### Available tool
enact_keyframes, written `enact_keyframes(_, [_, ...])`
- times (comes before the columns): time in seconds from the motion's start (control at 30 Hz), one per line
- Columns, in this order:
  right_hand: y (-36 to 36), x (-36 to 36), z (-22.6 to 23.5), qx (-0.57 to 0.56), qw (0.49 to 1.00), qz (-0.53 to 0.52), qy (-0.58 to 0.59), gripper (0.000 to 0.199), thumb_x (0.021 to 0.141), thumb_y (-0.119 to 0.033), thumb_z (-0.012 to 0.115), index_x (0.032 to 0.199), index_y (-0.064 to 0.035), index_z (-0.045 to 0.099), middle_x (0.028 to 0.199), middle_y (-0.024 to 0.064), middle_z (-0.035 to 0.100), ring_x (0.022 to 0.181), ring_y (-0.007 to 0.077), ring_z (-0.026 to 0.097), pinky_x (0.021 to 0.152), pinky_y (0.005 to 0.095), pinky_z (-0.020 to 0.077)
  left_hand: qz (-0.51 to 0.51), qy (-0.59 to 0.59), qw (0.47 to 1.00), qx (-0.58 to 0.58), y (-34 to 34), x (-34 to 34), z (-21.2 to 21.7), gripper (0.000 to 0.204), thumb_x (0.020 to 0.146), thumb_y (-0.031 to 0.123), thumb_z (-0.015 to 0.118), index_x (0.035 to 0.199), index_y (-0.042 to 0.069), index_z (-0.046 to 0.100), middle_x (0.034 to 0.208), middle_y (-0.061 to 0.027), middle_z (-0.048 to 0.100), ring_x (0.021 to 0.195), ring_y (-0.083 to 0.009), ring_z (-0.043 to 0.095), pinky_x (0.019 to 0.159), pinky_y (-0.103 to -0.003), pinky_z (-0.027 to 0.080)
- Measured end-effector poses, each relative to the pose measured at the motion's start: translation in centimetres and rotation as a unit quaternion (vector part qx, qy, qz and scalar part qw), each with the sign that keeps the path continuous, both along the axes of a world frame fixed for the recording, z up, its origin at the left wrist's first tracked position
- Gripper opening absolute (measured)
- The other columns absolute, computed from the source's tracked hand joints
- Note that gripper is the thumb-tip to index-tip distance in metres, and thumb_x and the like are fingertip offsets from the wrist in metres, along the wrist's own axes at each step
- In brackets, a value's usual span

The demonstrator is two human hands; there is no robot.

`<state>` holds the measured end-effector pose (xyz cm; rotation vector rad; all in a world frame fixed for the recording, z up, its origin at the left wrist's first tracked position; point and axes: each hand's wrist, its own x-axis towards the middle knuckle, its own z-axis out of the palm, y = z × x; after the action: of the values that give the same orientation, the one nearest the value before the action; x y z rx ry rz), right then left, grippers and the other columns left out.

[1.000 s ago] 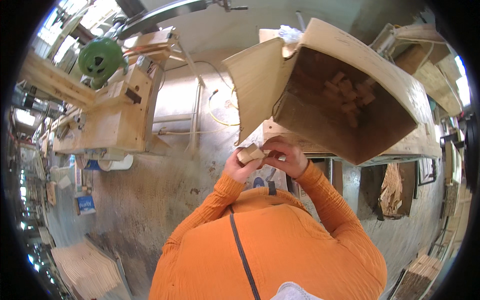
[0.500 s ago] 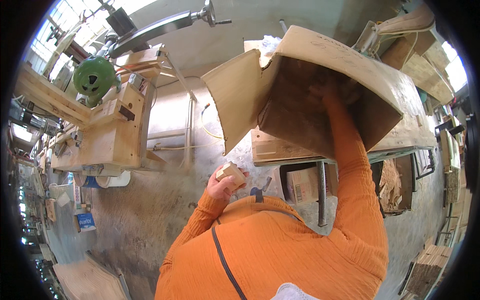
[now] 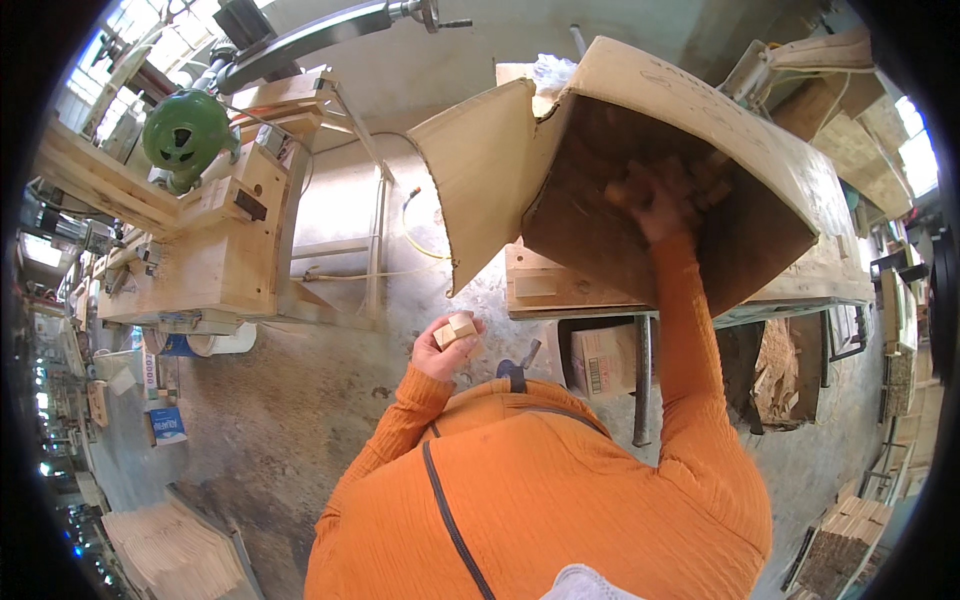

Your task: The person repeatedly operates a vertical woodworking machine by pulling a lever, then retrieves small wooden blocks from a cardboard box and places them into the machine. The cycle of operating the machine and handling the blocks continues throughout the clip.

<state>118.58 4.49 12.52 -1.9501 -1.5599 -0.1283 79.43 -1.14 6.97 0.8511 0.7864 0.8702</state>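
My left hand (image 3: 437,352) is closed round small pale wooden blocks (image 3: 456,331), held low in front of my body. Far to the right, a large cardboard box (image 3: 690,90) lies on its side with its open end facing me and one flap swung out to the left. Inside that opening, my right hand (image 3: 662,205) is bent round what looks like a small wooden block (image 3: 618,194), dim in the shadow. More wooden pieces (image 3: 712,178) show beside its fingers; the deep inside of the box is too dark to make out.
Under the box is a wooden-topped bench (image 3: 535,285) with a metal leg (image 3: 642,400). Smaller cartons (image 3: 604,362) sit beneath it. At left stands a wooden machine stand (image 3: 215,265) with a green motor housing (image 3: 185,133). Stacked boards (image 3: 175,550) lie at lower left.
My right hand has come back a little toward the box opening and shows more clearly, with wooden pieces at its fingers. The left hand has turned its blocks slightly and shifted a little.
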Motion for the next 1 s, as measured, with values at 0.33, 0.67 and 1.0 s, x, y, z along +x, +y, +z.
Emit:
enact_keyframes(0.33, [-8.9, -14.4, -1.9, 0.008, 0.743, 0.264, 0.615, 0.031, 0.082, 0.002, 0.065, 0.111, -0.0023, 0.056, 0.096, 0.0050, 0.063, 0.088, 0.0148, 0.061, 0.079, 0.0258, 0.0501, -0.046, -0.016, 0.992, 0.117, 0.7, 3.2, 1.6, 0.041, 0.078, -0.003, 0.069, 0.116, -0.003, 0.054, 0.112, -0.0137, 0.063, 0.105, -0.0243, 0.061, 0.086, -0.034, 0.050])
enact_keyframes(0.67, [-9.7, -17.9, -4.0, -0.033, 0.807, 0.312, 0.501, 0.034, 0.081, 0.001, 0.066, 0.113, -0.0012, 0.056, 0.102, 0.0063, 0.064, 0.086, 0.0133, 0.062, 0.077, 0.0273, 0.0503, 0.016, 0.102, 0.946, 0.307, 0.3, 3.3, 3.4, 0.034, 0.074, 0.002, 0.074, 0.105, 0.000, 0.060, 0.104, -0.0110, 0.064, 0.093, -0.0168, 0.061, 0.078, -0.029, 0.050])
enact_keyframes(1.0, [-7.8, -20.2, -2.9, -0.007, 0.810, 0.349, 0.471, 0.035, 0.077, 0.007, 0.065, 0.110, -0.0026, 0.058, 0.115, 0.0108, 0.061, 0.089, 0.0152, 0.062, 0.076, 0.0266, 0.0518, 0.107, 0.245, 0.840, 0.471, 0.8, 1.0, 4.4, 0.037, 0.065, 0.002, 0.078, 0.099, 0.002, 0.063, 0.097, -0.0124, 0.063, 0.087, -0.0235, 0.063, 0.075, -0.031, 0.051])
